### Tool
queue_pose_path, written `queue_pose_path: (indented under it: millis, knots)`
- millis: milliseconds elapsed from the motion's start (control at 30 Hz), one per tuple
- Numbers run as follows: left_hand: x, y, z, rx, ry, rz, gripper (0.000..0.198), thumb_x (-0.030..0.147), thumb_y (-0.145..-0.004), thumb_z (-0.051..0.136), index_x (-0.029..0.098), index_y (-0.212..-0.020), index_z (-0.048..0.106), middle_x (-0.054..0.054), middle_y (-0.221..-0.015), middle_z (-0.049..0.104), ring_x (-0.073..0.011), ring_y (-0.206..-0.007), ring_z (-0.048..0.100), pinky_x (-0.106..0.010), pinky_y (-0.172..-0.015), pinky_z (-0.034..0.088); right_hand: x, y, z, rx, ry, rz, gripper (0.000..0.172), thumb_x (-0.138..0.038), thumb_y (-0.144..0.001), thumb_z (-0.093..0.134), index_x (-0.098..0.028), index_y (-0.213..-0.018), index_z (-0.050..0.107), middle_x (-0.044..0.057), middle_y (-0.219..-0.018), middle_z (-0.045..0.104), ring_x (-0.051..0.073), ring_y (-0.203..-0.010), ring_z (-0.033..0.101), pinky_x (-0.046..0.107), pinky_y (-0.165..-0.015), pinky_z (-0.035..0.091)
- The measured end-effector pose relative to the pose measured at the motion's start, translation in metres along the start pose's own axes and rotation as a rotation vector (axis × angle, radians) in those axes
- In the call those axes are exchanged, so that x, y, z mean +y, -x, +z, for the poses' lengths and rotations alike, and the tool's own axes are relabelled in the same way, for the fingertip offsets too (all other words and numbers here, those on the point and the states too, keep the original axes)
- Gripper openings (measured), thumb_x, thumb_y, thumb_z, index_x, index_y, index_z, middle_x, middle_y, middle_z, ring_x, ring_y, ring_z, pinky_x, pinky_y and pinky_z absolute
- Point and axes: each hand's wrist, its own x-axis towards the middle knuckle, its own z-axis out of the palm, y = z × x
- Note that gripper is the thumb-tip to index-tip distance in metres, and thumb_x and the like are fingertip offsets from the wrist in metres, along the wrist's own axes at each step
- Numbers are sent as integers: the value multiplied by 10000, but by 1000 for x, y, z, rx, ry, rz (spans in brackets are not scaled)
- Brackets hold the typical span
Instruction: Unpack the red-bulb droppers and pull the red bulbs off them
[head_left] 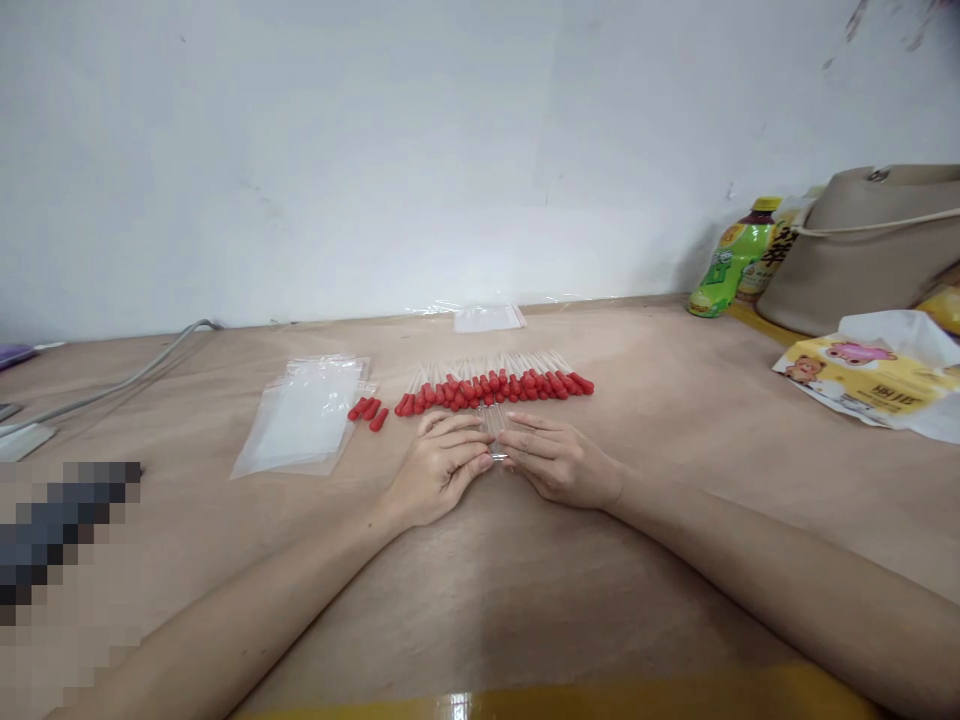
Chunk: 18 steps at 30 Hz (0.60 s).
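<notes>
A small bundle of clear tubes (493,420) lies on the counter (675,430) in front of the person, between the two hands. The left hand (442,465) and the right hand (562,462) face each other, and their curled fingers grasp the bundle together from its two sides, with the left thumb at its near end. How firmly each presses cannot be told.

Just beyond the tubes, a long row of red-bulbed droppers (495,388) is spread side by side, red ends toward the person and pale stems pointing away. Left of the row lie a few loose red bulbs (369,410), close to a stack of clear plastic bags (304,415). Another flat plastic bag (487,319) rests behind the row, near the white wall (375,150).

Farther right are a yellow printed packet (870,375), a green bottle with a yellow cap (731,262), leaning, and a large beige handbag (847,265). On the far left, a grey cable (150,370) runs across the counter.
</notes>
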Motion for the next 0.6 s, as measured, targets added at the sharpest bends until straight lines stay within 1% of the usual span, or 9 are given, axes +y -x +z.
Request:
queue_pose_path:
  millis: [133,267,367,467,533,600]
  knots:
    - [-2,3,1,-1,-22,30,179,220,-860,476,218,-928,642,-32,-1033,664,-205,-1129,507,-450,-997,307,0,0,0,-1,24,-10,172,-111,-852,462,-127,-846,633,56,-866,685,133,-863,636,332,-943,494]
    - [-6,5,5,69,-80,135,141,203,-846,505,179,-916,624,-59,-1046,658,-205,-1131,514,-444,-1001,349,2,4,0,14,10,12,137,-123,-839,492,-114,-867,626,78,-903,685,144,-879,635,341,-944,487]
    - [-9,6,9,122,-119,210,126,201,-834,532,151,-927,600,-84,-1074,643,-208,-1140,507,-434,-998,384,3,7,1,-16,-26,75,147,-165,-842,502,-125,-926,616,91,-984,670,157,-970,608,345,-947,477]
    - [-11,6,12,161,-137,253,135,186,-824,547,137,-945,581,-101,-1100,627,-205,-1144,504,-426,-1000,399,5,9,4,-42,-56,149,200,-230,-836,528,-136,-996,601,85,-1046,653,190,-1086,547,373,-971,449]
    - [-11,6,12,160,-149,273,160,171,-818,553,131,-971,575,-106,-1099,627,-201,-1138,509,-423,-1005,397,5,10,6,-52,-80,166,223,-240,-835,533,-136,-1023,592,78,-1051,652,198,-1117,524,382,-989,430]
    - [-10,5,11,151,-153,284,178,161,-821,543,133,-994,574,-103,-1085,634,-193,-1124,521,-419,-1009,394,5,10,8,-44,-109,149,207,-208,-839,522,-132,-1019,590,74,-1034,660,188,-1112,529,366,-1000,423]
